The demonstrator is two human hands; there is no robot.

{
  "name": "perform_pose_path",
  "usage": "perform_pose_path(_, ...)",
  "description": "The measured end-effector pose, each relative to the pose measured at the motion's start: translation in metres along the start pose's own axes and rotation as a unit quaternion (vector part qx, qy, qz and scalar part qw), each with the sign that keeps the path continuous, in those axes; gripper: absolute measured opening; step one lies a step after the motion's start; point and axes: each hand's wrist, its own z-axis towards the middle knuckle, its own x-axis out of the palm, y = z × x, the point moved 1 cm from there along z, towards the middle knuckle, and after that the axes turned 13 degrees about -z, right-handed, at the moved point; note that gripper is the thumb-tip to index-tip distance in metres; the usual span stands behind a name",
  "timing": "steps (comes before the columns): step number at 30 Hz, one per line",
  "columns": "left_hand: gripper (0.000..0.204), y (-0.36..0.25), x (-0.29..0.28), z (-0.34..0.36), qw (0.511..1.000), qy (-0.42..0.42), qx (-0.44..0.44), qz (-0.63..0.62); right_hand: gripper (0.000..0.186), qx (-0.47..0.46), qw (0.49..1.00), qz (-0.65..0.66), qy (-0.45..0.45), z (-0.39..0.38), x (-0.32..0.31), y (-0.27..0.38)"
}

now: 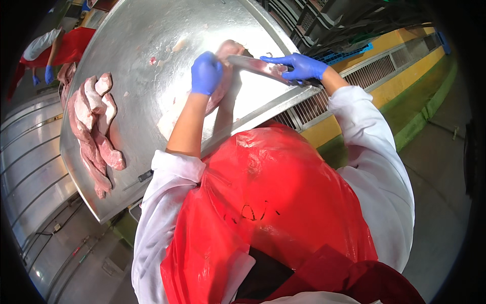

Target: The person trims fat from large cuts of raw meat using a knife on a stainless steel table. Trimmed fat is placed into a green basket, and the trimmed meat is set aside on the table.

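Note:
My left hand (206, 74), in a blue glove, is closed on a long piece of raw pink meat (231, 48) lying on the metal table (136, 66). The fingertips are partly hidden behind the hand. My right hand (304, 68), gloved in blue too, grips a knife (257, 66) with one finger stretched along the blade. The broad blade points left and its tip end meets the meat just right of my left hand. Beneath my left forearm a paler part of meat (167, 123) shows, partly covered by the arm.
Several strips of raw meat (91, 121) lie heaped at the table's left side. A dark-handled tool (145, 176) rests by the near edge. Small scraps (179, 44) dot the tabletop. Dark crates (324, 25) stand at the upper right. A co-worker's gloved hand (49, 74) shows far left.

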Motion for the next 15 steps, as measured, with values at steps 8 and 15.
perform_pose_path(8, 0.011, -0.005, -0.019, 0.004, 0.998, -0.022, 0.053, -0.02, 0.065, 0.003, 0.997, -0.066, -0.026, 0.074, 0.011, 0.034)
perform_pose_path(15, 0.012, 0.008, -0.028, 0.009, 0.993, -0.055, 0.103, -0.028, 0.069, 0.005, 0.998, 0.053, 0.032, 0.063, 0.017, 0.029)
